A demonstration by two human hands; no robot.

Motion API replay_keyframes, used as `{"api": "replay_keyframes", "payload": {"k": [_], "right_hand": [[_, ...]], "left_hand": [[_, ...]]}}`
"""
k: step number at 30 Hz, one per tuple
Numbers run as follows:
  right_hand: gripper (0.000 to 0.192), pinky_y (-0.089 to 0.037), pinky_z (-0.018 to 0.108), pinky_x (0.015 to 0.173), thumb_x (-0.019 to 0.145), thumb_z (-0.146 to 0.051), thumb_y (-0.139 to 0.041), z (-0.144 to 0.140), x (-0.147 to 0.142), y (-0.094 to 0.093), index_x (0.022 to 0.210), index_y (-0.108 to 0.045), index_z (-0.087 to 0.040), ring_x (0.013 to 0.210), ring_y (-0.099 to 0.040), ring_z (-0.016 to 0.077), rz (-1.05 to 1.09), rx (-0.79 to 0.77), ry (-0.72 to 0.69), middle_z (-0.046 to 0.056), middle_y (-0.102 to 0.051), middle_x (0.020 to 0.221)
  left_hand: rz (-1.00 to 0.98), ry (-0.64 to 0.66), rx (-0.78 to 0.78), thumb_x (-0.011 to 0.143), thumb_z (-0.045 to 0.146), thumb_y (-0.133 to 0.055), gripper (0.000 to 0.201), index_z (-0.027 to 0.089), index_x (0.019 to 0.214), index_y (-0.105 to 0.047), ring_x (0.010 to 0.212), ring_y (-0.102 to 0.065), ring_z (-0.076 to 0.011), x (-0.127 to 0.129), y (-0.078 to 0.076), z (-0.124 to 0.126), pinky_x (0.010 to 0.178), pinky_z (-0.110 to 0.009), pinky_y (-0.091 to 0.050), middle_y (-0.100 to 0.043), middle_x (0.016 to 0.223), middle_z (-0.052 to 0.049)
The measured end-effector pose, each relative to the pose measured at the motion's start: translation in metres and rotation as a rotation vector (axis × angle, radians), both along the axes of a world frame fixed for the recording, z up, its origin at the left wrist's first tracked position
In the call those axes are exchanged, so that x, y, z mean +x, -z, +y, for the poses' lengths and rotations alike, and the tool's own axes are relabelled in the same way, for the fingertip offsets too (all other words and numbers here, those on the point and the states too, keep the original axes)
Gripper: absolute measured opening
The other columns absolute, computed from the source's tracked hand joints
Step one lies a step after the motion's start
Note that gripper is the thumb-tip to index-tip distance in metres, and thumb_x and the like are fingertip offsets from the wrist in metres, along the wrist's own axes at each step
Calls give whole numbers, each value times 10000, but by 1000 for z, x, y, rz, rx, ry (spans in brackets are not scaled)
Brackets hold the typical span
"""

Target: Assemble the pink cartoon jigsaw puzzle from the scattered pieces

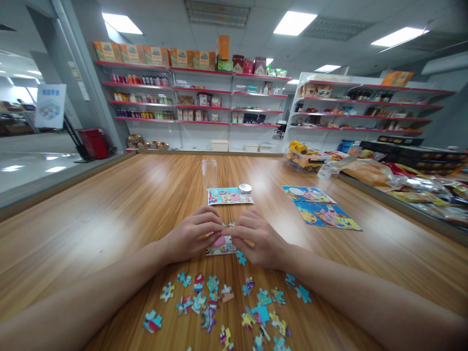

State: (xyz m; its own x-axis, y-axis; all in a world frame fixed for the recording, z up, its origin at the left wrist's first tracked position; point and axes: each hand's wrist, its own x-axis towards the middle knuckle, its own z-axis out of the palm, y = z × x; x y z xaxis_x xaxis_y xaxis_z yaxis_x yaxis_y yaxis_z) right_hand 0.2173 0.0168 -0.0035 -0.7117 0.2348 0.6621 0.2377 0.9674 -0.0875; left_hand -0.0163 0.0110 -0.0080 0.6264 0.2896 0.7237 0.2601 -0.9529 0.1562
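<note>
My left hand (195, 235) and my right hand (259, 238) meet over a partly joined jigsaw puzzle (218, 249) with a pink cartoon figure. Both hands are closed, fingers curled and fingertips at the puzzle's pieces; the right index finger reaches across to the left fingertips. Much of the joined part is hidden under the fingers. Just below the right hand lies a loose blue jigsaw piece (241, 258). Several more loose pieces (261, 314) are scattered on the wooden table nearer to me. Beyond the hands is a cartoon picture card (229, 196).
A clear jar (209, 174) stands behind the card, and a round metal lid (245, 188) rests on its corner. Two blue cartoon pictures (328, 215) lie to the right, one with a lid (296, 191) on it. Farther back are a bin of yellow toys (305, 157) and packaged snacks (369, 171).
</note>
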Motion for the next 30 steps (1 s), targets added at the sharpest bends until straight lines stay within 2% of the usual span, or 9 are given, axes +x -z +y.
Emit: {"api": "replay_keyframes", "payload": {"k": [4,9,12,15,19,25,27,30], "right_hand": [[296,-349,332,706,935,-115,-490,0,2,-1,1131,-687,-217,716,-475,178,-9,35,0,15,-519,733],[249,-339,344,701,874,-101,-521,-3,2,-4,1004,-714,-192,692,-479,176,-20,52,-15,13,-544,698],[189,-344,339,680,860,-88,-533,-5,2,-5,922,-699,-154,659,-487,167,48,44,-48,14,-563,663],[169,-343,317,636,876,-77,-541,-3,2,-5,936,-686,-140,584,-460,144,172,33,-60,-2,-561,605],[142,-331,284,580,892,-90,-559,3,2,-3,902,-688,-148,537,-450,129,289,19,-17,-17,-539,571],[178,-326,269,567,848,-112,-587,4,2,-1,676,-617,-149,525,-445,125,292,-56,90,-28,-470,530],[166,-334,274,580,786,-101,-576,2,3,0,630,-588,-157,515,-446,125,249,-127,58,-36,-455,505],[112,-355,282,606,667,-89,-532,2,6,1,607,-589,-165,460,-437,109,110,-243,-113,-61,-433,457]], "left_hand": [[14,-24,-7,922,100,-574,144,165,1031,-643,980,-553,-224,-1,1,-1,849,-385,-508,-606,998,-109],[18,-41,-31,920,75,-546,188,172,1049,-643,992,-554,-219,-1,1,0,860,-377,-494,-593,1031,-105],[5,-81,-23,906,57,-531,193,171,1015,-641,990,-549,-220,-2,1,0,864,-379,-487,-592,1029,-100],[24,-108,-24,897,62,-539,143,166,946,-623,982,-536,-220,-2,0,-2,868,-381,-479,-598,1021,-93],[25,-142,-43,900,60,-542,116,168,882,-580,997,-528,-218,-2,0,-1,871,-374,-469,-601,1024,-84],[23,-145,-42,935,99,-560,93,171,878,-569,1016,-521,-213,-3,3,1,891,-370,-453,-598,1032,-76],[30,-148,-41,941,102,-559,92,171,880,-569,1020,-520,-212,-4,4,2,891,-368,-451,-595,1044,-76],[42,-158,-36,942,108,-562,89,174,884,-577,1029,-519,-215,-5,5,3,893,-368,-451,-590,1066,-77]]}}
